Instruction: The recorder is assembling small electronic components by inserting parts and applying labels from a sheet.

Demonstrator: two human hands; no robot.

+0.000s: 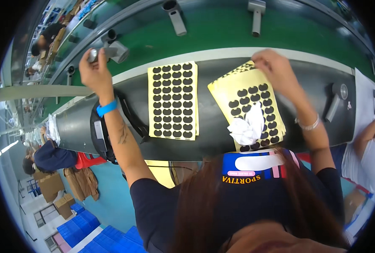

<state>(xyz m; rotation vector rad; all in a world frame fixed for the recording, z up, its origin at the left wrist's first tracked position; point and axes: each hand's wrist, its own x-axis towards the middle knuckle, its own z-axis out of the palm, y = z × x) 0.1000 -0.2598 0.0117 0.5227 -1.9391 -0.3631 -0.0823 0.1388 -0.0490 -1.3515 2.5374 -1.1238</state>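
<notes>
My left hand is raised at the far left edge of the bench, its fingers closed round the end of a grey T-shaped part with a round barrel. At the top corner of a fanned stack of yellow sticker sheets, my right hand has its fingers pinched together; what is between them is hidden. Black rounded stickers fill the lower rows of the top sheet, and its upper area is bare. Crumpled white paper lies on this stack. Left of it lies another yellow sheet stack, covered with black stickers.
Grey T-shaped parts rest on the green conveyor beyond the dark bench. Another grey part lies at the right. A black strapped item is by my left forearm. People sit on both sides.
</notes>
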